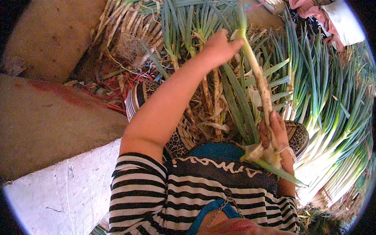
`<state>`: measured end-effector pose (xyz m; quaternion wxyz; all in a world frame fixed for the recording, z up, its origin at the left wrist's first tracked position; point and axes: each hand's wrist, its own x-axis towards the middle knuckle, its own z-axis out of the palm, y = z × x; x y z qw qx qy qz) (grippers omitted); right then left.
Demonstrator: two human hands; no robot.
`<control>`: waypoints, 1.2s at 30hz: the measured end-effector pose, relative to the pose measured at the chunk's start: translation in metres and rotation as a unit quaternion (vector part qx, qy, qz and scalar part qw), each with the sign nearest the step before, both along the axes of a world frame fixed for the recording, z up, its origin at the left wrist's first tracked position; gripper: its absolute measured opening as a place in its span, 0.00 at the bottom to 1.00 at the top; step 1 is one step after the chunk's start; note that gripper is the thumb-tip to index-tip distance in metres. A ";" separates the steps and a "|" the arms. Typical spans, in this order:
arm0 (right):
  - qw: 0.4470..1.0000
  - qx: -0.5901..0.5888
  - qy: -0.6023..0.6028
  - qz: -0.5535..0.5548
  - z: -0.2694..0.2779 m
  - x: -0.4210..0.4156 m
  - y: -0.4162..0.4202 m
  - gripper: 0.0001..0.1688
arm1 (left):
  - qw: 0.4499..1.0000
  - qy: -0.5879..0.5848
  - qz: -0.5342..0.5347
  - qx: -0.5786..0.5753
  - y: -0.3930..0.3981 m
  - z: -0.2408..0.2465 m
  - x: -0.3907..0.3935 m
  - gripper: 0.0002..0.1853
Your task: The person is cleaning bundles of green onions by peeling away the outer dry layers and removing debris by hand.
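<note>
One long green onion (257, 68) slants across the view before me, its leafy top pointing away and its soiled lower stalk towards my lap. My right hand (276, 128) grips the root end, where loose peeled skins (255, 152) hang by the wrist. Higher up, my left hand (223, 47) is beside the joint where the leaves begin. Its thumb lies at the stalk; motion blur hides whether the fingers pinch anything. Unpeeled green onions (216, 96) with dirty stalks stand or lean below my left forearm.
Cleaned green onions with white stalks (317, 153) form a large pile at the right. Untrimmed ones (141, 25) are heaped at the far left. Red ties (120, 87) litter the floor by a white slab (64, 187). Cloths (343, 22) lie at the upper right.
</note>
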<state>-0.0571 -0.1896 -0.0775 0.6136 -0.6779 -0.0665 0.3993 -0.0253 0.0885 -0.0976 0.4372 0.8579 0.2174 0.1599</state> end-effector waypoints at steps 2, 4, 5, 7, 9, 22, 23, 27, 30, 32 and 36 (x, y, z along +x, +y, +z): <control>0.955 -0.112 -0.265 0.069 -0.009 -0.004 -0.010 0.27 | 0.997 0.002 0.062 -0.041 0.016 -0.002 0.008 0.34; 0.930 -0.166 -0.319 0.077 -0.002 -0.015 -0.009 0.22 | 0.975 -0.058 0.056 -0.205 0.021 -0.001 0.004 0.28; 0.905 -0.221 -0.353 0.088 0.008 -0.021 -0.009 0.22 | 0.946 -0.088 0.032 -0.311 0.022 -0.002 0.001 0.25; 0.897 -0.215 -0.378 0.079 0.007 -0.024 -0.012 0.23 | 0.892 -0.110 0.000 -0.438 0.021 0.000 -0.002 0.21; 0.878 -0.197 -0.429 0.073 0.004 -0.024 -0.017 0.24 | 0.870 -0.095 -0.015 -0.484 0.016 0.005 -0.007 0.17; 0.880 -0.138 -0.448 0.070 0.011 -0.033 -0.020 0.25 | 0.761 -0.209 0.022 -0.614 0.012 -0.008 0.003 0.13; 0.889 -0.138 -0.431 0.067 0.007 -0.033 -0.022 0.25 | 0.766 -0.211 0.032 -0.606 0.012 -0.004 0.002 0.12; 0.917 -0.102 -0.383 0.036 0.006 -0.038 -0.018 0.26 | 0.786 -0.205 0.064 -0.580 0.003 0.014 -0.004 0.11; 0.977 -0.033 -0.212 -0.001 0.005 -0.028 -0.011 0.26 | 0.838 -0.136 0.017 -0.527 -0.001 0.015 -0.010 0.11; 0.979 -0.022 -0.204 -0.022 0.006 -0.025 -0.004 0.26 | 0.860 -0.058 -0.041 -0.505 -0.018 0.018 -0.015 0.11; 0.971 -0.041 -0.230 -0.047 0.017 -0.010 0.011 0.24 | 0.881 0.074 -0.266 -0.385 -0.044 0.023 -0.037 0.17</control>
